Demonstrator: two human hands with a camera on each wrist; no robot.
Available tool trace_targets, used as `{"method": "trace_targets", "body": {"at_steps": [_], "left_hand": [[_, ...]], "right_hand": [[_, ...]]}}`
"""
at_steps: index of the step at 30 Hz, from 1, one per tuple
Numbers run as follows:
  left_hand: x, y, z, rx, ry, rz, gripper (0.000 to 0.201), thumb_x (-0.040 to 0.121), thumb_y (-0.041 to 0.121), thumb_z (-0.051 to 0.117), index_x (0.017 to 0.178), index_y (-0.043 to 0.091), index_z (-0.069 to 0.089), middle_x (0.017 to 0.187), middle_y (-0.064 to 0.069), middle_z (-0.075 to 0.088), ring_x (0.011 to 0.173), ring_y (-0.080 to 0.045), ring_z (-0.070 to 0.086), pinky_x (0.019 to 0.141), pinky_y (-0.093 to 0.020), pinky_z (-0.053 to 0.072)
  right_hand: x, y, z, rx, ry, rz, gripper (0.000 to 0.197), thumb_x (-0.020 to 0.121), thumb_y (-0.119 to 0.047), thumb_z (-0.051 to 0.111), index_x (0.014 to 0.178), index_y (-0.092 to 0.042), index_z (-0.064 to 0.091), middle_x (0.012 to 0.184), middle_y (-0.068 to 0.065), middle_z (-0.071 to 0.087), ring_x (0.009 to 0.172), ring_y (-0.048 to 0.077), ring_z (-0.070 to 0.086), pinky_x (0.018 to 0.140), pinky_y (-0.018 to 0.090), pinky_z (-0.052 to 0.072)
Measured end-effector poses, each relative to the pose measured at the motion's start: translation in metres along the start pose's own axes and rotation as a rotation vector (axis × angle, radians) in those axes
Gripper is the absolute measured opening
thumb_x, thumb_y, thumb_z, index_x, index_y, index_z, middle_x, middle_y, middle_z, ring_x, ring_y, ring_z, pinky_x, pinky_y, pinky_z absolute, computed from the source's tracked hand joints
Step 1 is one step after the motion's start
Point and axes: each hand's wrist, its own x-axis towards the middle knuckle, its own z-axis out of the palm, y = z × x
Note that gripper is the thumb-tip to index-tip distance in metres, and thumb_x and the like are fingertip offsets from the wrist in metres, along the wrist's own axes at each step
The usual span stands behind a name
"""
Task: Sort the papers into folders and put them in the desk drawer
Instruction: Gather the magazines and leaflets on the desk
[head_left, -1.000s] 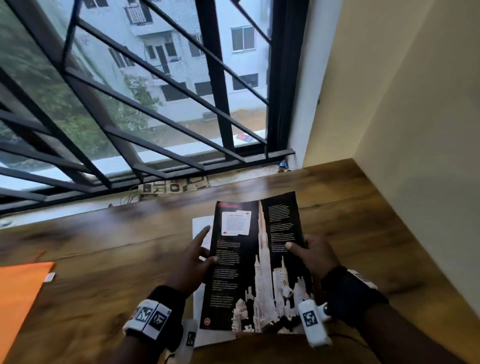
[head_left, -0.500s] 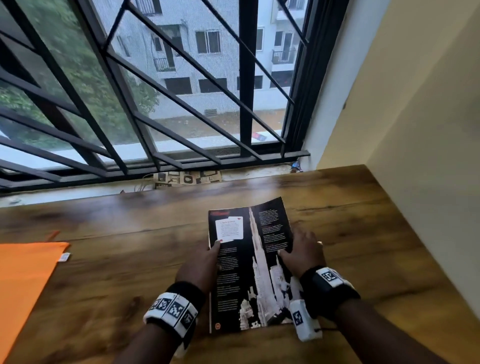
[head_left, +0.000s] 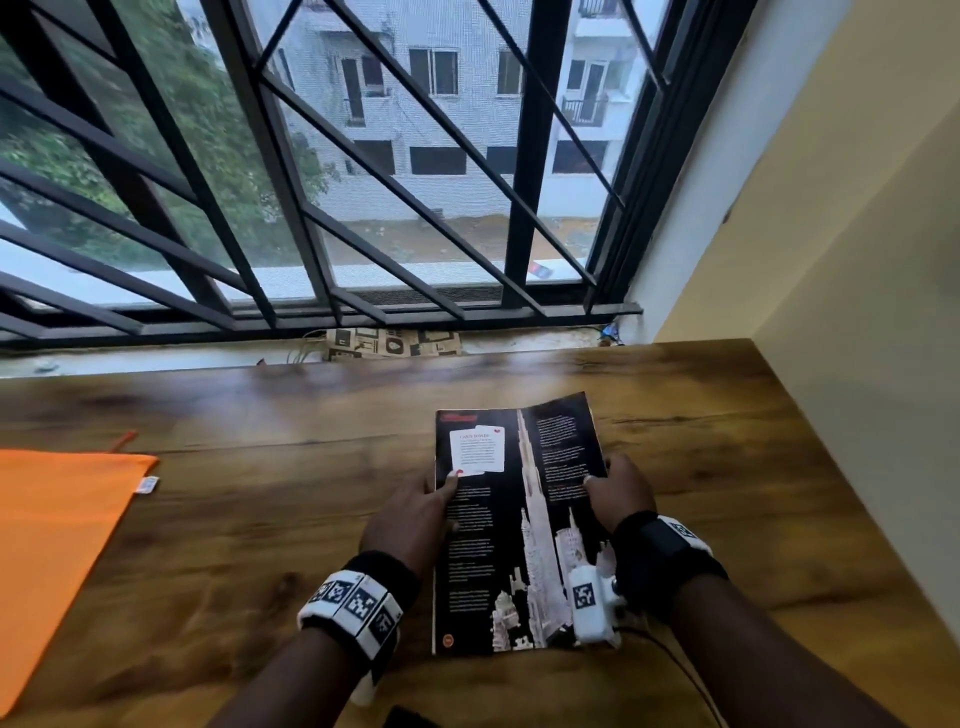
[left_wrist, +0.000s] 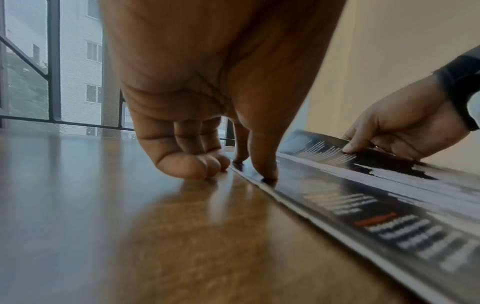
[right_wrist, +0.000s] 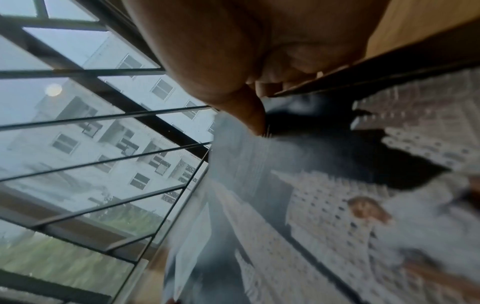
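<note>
wooden desk (head_left: 727, 467) at lower centre bears a magazine (head_left: 514, 525); left hand (head_left: 410, 519) presses its edge, right hand (head_left: 621, 491) pinches the lifted side; orange folder (head_left: 57, 525) far left, nothing filed yet

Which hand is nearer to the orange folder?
Left. The left hand presses the magazine's left edge, on the side toward the orange folder; the right hand grips the magazine's far, right edge.
</note>
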Motion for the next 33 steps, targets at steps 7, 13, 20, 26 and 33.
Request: {"method": "trace_targets", "body": {"at_steps": [7, 13, 20, 26, 33], "left_hand": [[0.02, -0.005, -0.029, -0.507, -0.037, -0.134, 0.062, 0.098, 0.033, 0.056, 0.146, 0.006, 0.027, 0.137, -0.013, 0.055, 0.123, -0.028, 0.054, 0.102, -0.045, 0.046], [0.018, 0.044, -0.086, -1.35, 0.161, -0.177, 0.02, 0.103, 0.014, 0.046, 0.119, 0.015, 0.057, 0.118, -0.009, 0.069, 0.109, -0.024, 0.066, 0.093, -0.04, 0.055], [0.009, 0.08, -0.086, -1.404, 0.399, 0.079, 0.023, 0.102, 0.017, 0.045, 0.124, 0.014, 0.052, 0.126, -0.006, 0.064, 0.122, -0.025, 0.06, 0.101, -0.047, 0.049], [0.0, 0.086, -0.065, -1.439, 0.307, 0.026, 0.02, 0.105, 0.011, 0.039, 0.12, 0.02, 0.049, 0.125, -0.008, 0.064, 0.113, -0.022, 0.065, 0.089, -0.037, 0.056], [0.004, 0.09, -0.069, -1.411, 0.316, 0.101, 0.025, 0.105, 0.009, 0.035, 0.124, 0.018, 0.048, 0.122, -0.005, 0.065, 0.112, -0.018, 0.065, 0.088, -0.032, 0.056]], "right_hand": [[-0.005, 0.005, -0.015, 0.448, 0.035, -0.186, 0.015, 0.088, 0.003, 0.062, 0.091, -0.012, 0.063, 0.097, 0.012, 0.071, 0.088, 0.028, 0.067, 0.079, 0.039, 0.055], [-0.026, -0.015, -0.044, 0.764, 0.026, -0.353, 0.016, 0.093, -0.002, 0.056, 0.098, -0.016, 0.062, 0.099, 0.01, 0.072, 0.096, 0.029, 0.069, 0.085, 0.046, 0.055], [-0.044, -0.028, -0.066, 0.954, 0.114, -0.579, 0.017, 0.098, -0.002, 0.049, 0.103, -0.016, 0.057, 0.106, 0.013, 0.066, 0.099, 0.025, 0.063, 0.086, 0.042, 0.053], [-0.048, -0.008, -0.06, 0.937, 0.099, -0.492, 0.018, 0.101, -0.007, 0.044, 0.105, -0.018, 0.057, 0.102, 0.007, 0.066, 0.095, 0.022, 0.062, 0.083, 0.047, 0.05], [-0.053, -0.009, -0.067, 0.929, 0.184, -0.594, 0.013, 0.103, -0.006, 0.041, 0.102, -0.002, 0.053, 0.088, 0.006, 0.06, 0.076, 0.013, 0.055, 0.065, 0.022, 0.049]]}}
